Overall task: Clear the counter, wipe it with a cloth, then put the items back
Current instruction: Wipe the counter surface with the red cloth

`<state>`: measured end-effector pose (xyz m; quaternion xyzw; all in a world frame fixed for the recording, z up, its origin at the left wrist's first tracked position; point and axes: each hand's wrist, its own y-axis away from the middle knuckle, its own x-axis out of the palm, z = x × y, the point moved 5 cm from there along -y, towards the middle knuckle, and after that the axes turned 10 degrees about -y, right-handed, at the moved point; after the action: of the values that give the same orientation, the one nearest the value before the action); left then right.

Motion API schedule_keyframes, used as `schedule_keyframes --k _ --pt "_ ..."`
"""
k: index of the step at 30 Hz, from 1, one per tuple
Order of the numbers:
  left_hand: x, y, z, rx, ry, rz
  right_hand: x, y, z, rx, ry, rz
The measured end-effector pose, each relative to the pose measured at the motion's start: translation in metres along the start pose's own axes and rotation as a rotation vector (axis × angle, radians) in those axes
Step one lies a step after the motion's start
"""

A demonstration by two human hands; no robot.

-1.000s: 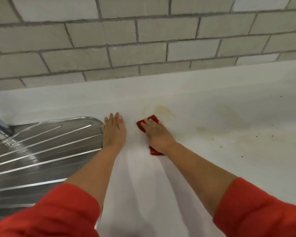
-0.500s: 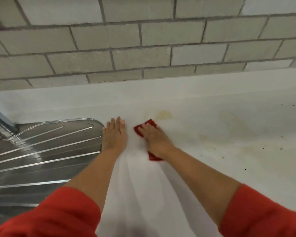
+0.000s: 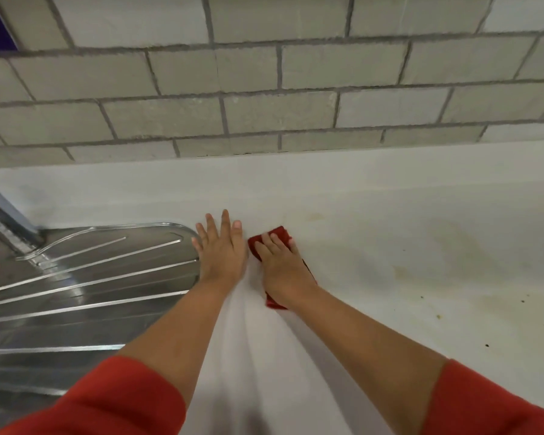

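Note:
My right hand (image 3: pixel 281 266) presses flat on a red cloth (image 3: pixel 281 237) on the white counter (image 3: pixel 374 233); the cloth shows beyond my fingertips and beside my wrist, the rest is hidden under the palm. My left hand (image 3: pixel 222 251) lies flat on the counter with fingers spread, right next to the cloth and at the edge of the steel drainboard (image 3: pixel 85 277). It holds nothing. Both sleeves are red.
Yellowish stains (image 3: pixel 314 216) and dark crumbs (image 3: pixel 487 344) mark the counter to the right. The ribbed drainboard fills the left side, with a metal faucet base (image 3: pixel 10 233) at its back. A grey brick wall (image 3: pixel 264 105) runs behind the counter.
My right hand has slid the red cloth a little leftwards, closer to my left hand. The left hand has stayed planted at the drainboard's edge.

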<state>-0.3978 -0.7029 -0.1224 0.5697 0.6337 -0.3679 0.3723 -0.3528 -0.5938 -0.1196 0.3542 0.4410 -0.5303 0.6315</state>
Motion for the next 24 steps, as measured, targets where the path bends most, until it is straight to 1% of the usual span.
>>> schedule_keyframes --k 2,4,6,10,12,13,14,15,16,18,19,20,22,24 --pt "0.001 -0.002 0.000 0.017 -0.023 0.003 0.002 -0.036 -0.006 -0.050 -0.012 -0.007" --pt "0.004 -0.003 0.002 0.030 -0.027 0.016 -0.004 -0.064 -0.029 -0.026 -0.025 -0.009" --pt "0.006 -0.005 0.005 0.023 -0.046 0.022 -0.018 -0.076 -0.066 0.083 -0.047 -0.045" --pt "0.011 -0.009 0.007 -0.003 -0.090 0.035 -0.047 -0.042 -0.138 0.436 0.005 -0.166" --pt "0.013 -0.009 0.006 0.023 -0.169 0.039 -0.049 -0.018 -0.141 0.577 0.039 -0.199" --pt "0.014 -0.009 0.006 0.043 -0.196 0.029 -0.047 -0.009 -0.130 0.594 0.065 -0.212" --pt "0.014 -0.009 0.005 0.053 -0.202 0.016 -0.043 -0.004 -0.112 0.556 0.097 -0.213" --pt "0.013 -0.008 0.004 0.047 -0.201 0.003 -0.036 -0.004 -0.089 0.468 0.121 -0.196" --pt "0.013 -0.008 0.004 0.032 -0.197 -0.001 -0.026 -0.009 -0.063 0.342 0.116 -0.165" --pt "0.009 -0.006 0.002 -0.006 -0.127 -0.010 -0.005 -0.028 -0.018 0.100 0.027 -0.109" --pt "0.008 -0.006 0.002 -0.010 -0.099 -0.020 0.002 -0.042 -0.004 0.021 -0.039 -0.089" --pt "0.006 -0.005 0.001 0.000 -0.088 -0.026 0.003 -0.057 0.003 -0.038 -0.103 -0.081" --pt "0.006 -0.004 0.002 0.011 -0.056 -0.028 0.001 -0.084 -0.002 -0.093 -0.211 -0.079" --pt "0.006 -0.005 0.004 -0.001 -0.011 -0.024 -0.010 -0.099 -0.023 -0.052 -0.258 -0.113"
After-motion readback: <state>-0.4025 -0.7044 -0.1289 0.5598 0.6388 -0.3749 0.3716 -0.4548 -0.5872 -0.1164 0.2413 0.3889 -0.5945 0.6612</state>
